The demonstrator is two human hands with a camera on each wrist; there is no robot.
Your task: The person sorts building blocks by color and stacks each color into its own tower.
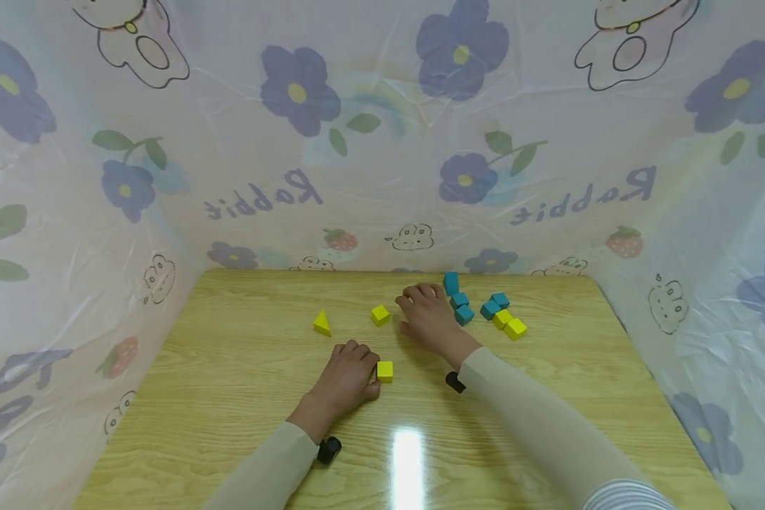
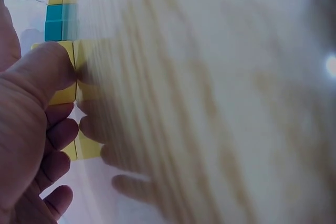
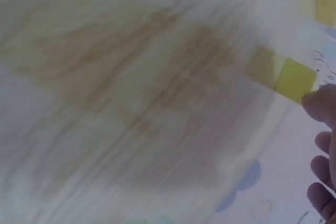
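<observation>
From where I stood, the left hand (image 1: 344,380) lay low over the wooden table (image 1: 229,404), wrist angled inward, thumb and fingers pinching a yellow cube (image 1: 385,372) at the table's middle. The right arm (image 1: 542,418) reached farther, slanting across; its right hand (image 1: 431,320) arched palm down — fingers loosely bent, slightly parted — between a second yellow cube (image 1: 380,316) and some blue blocks (image 1: 460,300).

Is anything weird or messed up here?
Yes, the word Rabbit on the patterned sheet reads backwards, like in a mirror, with its R at the right end. The yellow block at the left hand looks fine.
</observation>
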